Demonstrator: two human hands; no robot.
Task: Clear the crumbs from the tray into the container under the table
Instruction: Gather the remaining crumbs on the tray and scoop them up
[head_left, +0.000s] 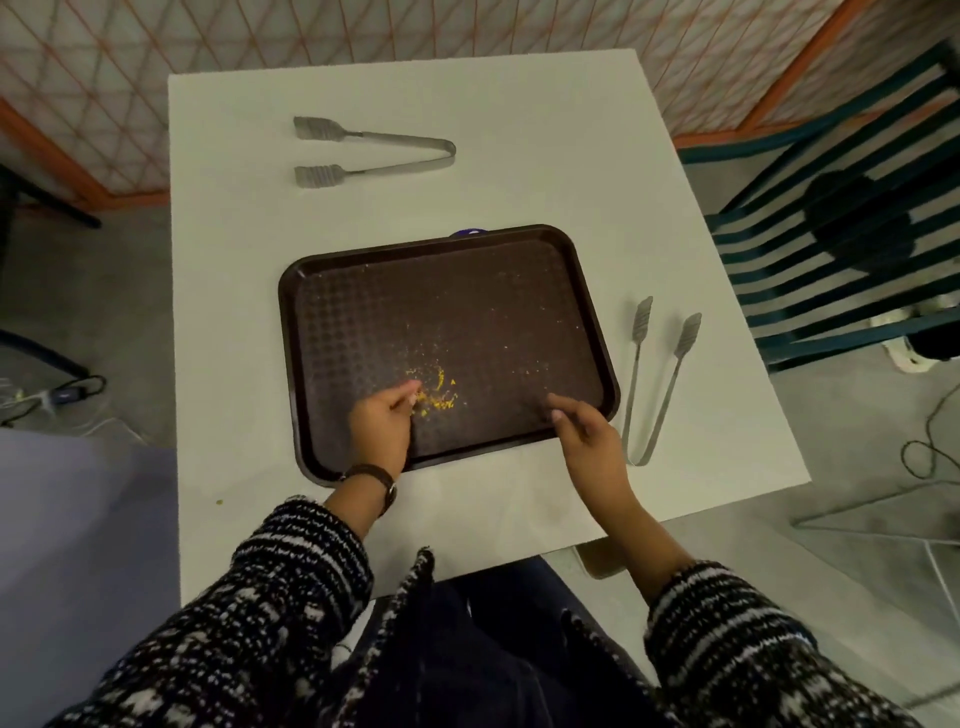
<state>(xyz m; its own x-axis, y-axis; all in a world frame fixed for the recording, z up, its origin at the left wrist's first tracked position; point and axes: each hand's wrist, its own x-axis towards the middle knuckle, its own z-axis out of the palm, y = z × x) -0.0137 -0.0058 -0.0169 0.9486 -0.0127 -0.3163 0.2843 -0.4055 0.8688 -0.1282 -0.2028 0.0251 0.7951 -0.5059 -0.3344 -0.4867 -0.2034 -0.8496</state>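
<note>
**A:** Where are the crumbs (435, 391) right now?

**B:** On the brown tray (363, 312), in a little yellow pile. They lie just past the tips of the left hand (382, 423), a bit to its right. A few tiny bits are spread farther out toward the far side of the tray.

**A:** Which hand is closer to the pile?

**B:** The left one. Its fingers (410, 388) are bunched and almost touch the pile. I think it may be pinching or brushing crumbs, but I cannot tell if it holds any. The right hand (589, 439) is off to the side, over the near right corner of the tray, well apart from the pile. Its fingers (557, 405) are loosely curled and seem to hold nothing.

**A:** How does the tray lie?

**B:** Flat on the white tabletop (519, 156), its long side running left to right across both hands.

**A:** Can you see the container?

**B:** No. It should be under the tabletop, so it is hidden. Only a small beige edge peeks out below the near rim, and I cannot say what that is. Something blue hides behind the far edge of the tray too.
</note>
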